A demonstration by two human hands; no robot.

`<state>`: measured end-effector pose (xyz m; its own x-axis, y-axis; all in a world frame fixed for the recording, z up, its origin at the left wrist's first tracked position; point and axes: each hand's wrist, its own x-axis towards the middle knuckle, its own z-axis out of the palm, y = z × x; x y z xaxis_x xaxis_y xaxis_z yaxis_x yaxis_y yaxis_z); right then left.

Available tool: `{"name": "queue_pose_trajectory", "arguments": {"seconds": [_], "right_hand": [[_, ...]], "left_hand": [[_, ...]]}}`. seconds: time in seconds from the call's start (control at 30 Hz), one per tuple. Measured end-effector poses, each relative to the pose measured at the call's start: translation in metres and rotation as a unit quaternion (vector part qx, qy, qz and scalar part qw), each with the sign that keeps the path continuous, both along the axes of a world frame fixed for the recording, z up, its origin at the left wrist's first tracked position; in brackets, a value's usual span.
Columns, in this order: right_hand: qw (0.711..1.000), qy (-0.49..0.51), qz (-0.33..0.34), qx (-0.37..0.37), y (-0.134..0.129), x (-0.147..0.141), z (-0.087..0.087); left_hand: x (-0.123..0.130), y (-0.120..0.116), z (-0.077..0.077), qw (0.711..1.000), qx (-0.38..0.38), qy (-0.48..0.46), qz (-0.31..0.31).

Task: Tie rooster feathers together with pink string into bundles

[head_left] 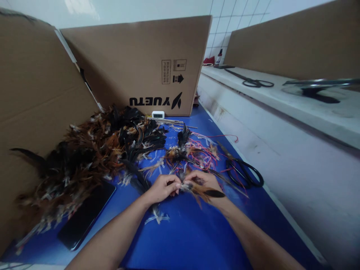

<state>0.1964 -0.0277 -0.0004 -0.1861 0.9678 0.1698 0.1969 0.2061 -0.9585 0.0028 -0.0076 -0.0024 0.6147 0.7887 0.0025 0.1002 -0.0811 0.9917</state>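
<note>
My left hand (165, 187) and my right hand (204, 182) meet over the blue table (191, 240), fingertips nearly touching. Between them is a small bunch of brown and black feathers (202, 191), its pale fluffy base pinched by the fingers of both hands. The feather tips point right, across my right wrist. Just beyond my hands lie a dark feather cluster (180, 152) and tangled red and pink strings (202, 157). A small feather piece with clear strips (158, 216) rests on the table below my left hand.
A large pile of feathers (98, 146) covers the left side, beside a black phone (87, 215). Black-handled scissors (244, 172) lie at the right edge. Behind stand a cardboard panel (135, 67) and a small white display (158, 114). More scissors (257, 83) rest on the right ledge (295, 101).
</note>
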Motion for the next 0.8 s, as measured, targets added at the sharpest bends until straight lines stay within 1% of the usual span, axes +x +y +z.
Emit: {"name": "queue_pose_trajectory", "arguments": {"seconds": [0.1, 0.2, 0.33, 0.47, 0.63, 0.7, 0.8], "right_hand": [[1.000, -0.003, 0.005, 0.010, 0.000, 0.000, 0.002], [0.999, -0.028, 0.023, 0.035, -0.001, 0.001, 0.003], [0.995, -0.051, 0.053, 0.067, -0.001, 0.005, -0.003], [0.994, -0.053, 0.052, 0.081, 0.000, 0.007, -0.009], [0.990, -0.073, 0.071, 0.093, -0.001, 0.006, -0.001], [0.994, -0.057, 0.057, 0.079, -0.002, 0.005, 0.002], [0.999, -0.009, -0.011, 0.049, -0.002, 0.002, 0.004]], "left_hand": [[0.000, 0.000, 0.000, 1.000, -0.002, -0.002, 0.001], [0.000, 0.000, 0.000, 1.000, -0.004, -0.001, 0.001], [0.000, 0.000, 0.000, 1.000, 0.000, -0.003, 0.000], [0.000, 0.001, 0.000, 1.000, 0.002, -0.002, 0.001], [-0.001, 0.000, 0.000, 1.000, 0.001, -0.003, 0.000], [0.000, 0.000, 0.000, 1.000, 0.002, -0.002, -0.001], [0.000, 0.000, 0.000, 1.000, 0.004, 0.002, 0.000]]}}
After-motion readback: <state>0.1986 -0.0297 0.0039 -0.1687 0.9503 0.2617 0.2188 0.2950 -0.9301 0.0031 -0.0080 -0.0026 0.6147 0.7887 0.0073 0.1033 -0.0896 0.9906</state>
